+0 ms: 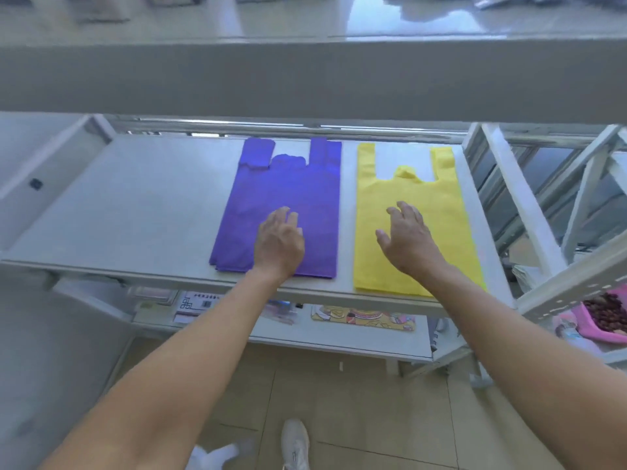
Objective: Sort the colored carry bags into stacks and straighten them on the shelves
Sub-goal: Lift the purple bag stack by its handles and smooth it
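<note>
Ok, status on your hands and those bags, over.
Left grip open, flat on purple fabric carry-bag stack. Right grip open, spread over yellow fabric carry bag. Both flat, side by side on white shelf. Nothing in the way.

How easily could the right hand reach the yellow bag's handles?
Probably yes: the right hand is open over the yellow bag, and the handles lie flat just beyond its fingers, with nothing in between.
</note>
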Available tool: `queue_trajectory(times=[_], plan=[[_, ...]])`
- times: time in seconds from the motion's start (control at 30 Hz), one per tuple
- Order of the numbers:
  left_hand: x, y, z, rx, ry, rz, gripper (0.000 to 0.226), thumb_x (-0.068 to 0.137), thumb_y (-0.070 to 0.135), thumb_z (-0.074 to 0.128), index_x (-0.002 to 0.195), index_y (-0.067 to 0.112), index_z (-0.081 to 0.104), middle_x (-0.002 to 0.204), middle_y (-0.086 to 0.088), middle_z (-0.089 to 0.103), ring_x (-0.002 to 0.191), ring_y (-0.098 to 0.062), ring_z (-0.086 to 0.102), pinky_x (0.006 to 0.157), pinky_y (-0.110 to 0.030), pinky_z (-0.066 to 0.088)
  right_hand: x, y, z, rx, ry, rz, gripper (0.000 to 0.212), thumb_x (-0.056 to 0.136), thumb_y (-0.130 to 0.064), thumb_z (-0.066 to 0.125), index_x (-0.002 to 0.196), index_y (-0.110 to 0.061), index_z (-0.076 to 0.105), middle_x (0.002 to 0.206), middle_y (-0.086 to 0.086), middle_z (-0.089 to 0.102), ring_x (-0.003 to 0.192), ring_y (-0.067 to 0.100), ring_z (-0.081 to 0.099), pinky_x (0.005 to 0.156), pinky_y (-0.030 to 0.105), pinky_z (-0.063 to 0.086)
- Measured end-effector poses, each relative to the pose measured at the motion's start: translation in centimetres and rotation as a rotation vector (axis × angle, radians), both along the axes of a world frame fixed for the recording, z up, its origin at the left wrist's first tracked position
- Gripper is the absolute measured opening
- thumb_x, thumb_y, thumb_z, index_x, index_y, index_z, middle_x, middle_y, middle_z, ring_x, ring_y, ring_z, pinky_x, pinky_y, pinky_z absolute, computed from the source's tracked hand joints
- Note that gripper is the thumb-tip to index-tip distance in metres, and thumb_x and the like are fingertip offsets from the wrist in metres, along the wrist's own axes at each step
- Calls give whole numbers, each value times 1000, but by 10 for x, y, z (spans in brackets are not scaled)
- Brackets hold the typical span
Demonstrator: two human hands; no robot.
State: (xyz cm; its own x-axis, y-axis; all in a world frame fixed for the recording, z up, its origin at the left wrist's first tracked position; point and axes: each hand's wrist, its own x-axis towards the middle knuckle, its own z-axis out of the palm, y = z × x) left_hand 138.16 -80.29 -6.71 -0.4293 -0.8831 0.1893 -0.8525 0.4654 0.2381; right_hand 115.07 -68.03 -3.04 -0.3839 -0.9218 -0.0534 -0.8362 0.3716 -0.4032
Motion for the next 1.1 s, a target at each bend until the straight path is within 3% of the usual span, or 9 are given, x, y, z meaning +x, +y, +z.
queue_trajectory(times=[0.17, 0.33, 0.47, 0.53, 0.63, 0.8, 0.97, 1.03, 1.1], plan=[[69, -40, 5, 70, 140, 256, 35, 96, 25, 60, 127, 10, 63, 132, -13, 53, 124, -36, 52, 98, -48, 44, 83, -50, 3, 0, -268, -18, 61, 100, -22, 58, 154, -3, 38, 156, 16, 42, 146, 30, 37, 117, 36, 30], [94, -79, 3, 263, 158, 407, 65, 86, 44, 75, 134, 10, 47, 138, -14, 43, 131, -34, 44, 97, -50, 48, 123, -97, -11, 160, -148, -227, 76, 94, -45, 69, 140, 6, 37, 140, 24, 45, 134, 41, 41, 109, 43, 37], [93, -95, 3, 469, 222, 492, 81, 82, 30, 80, 142, 6, 30, 141, -18, 40, 129, -36, 50, 89, -43, 49, 129, -119, -32, 166, -79, -385, 92, 79, -60, 80, 135, 3, 43, 137, 20, 50, 130, 40, 47, 103, 42, 41], [95, -104, 1, 566, 248, 470, 66, 83, 27, 77, 134, 5, 41, 138, -17, 50, 123, -37, 58, 86, -39, 47, 128, -122, -30, 187, -147, -421, 83, 77, -58, 82, 129, 0, 52, 133, 16, 55, 127, 38, 53, 98, 40, 44], [104, -109, 0, 612, 254, 401, 44, 80, 30, 75, 115, 11, 58, 128, -13, 64, 118, -36, 62, 91, -38, 52, 130, -117, -24, 177, -267, -422, 49, 78, -48, 84, 99, -10, 60, 112, 9, 65, 103, 31, 62, 74, 35, 45], [133, -90, 8, 619, 294, 288, 41, 81, 31, 76, 112, 7, 64, 116, -12, 69, 108, -35, 65, 90, -40, 56, 146, -89, -8, 196, -320, -360, 43, 77, -45, 83, 76, -15, 51, 88, 4, 58, 76, 22, 55, 54, 32, 35], [172, -76, 7, 713, 326, 274, 56, 72, 43, 86, 107, 8, 60, 103, -7, 68, 98, -30, 67, 86, -44, 58, 150, -55, -5, 203, -587, -353, 27, 82, -36, 82, 91, -13, 72, 90, -2, 73, 79, 15, 69, 58, 26, 49], [173, -75, 10, 592, 273, 252, 67, 75, 41, 86, 121, 7, 51, 118, -10, 61, 110, -32, 61, 91, -42, 54, 151, -53, -5, 129, -657, -372, 15, 89, -29, 78, 95, -16, 73, 89, -6, 72, 75, 9, 68, 53, 19, 48], [169, -78, 11, 425, 217, 193, 77, 78, 43, 85, 135, 9, 46, 132, -12, 49, 124, -33, 50, 99, -43, 47, 151, -60, -5, 21, -650, -404, 11, 91, -24, 74, 99, -16, 72, 95, -5, 73, 79, 10, 69, 60, 23, 53]])
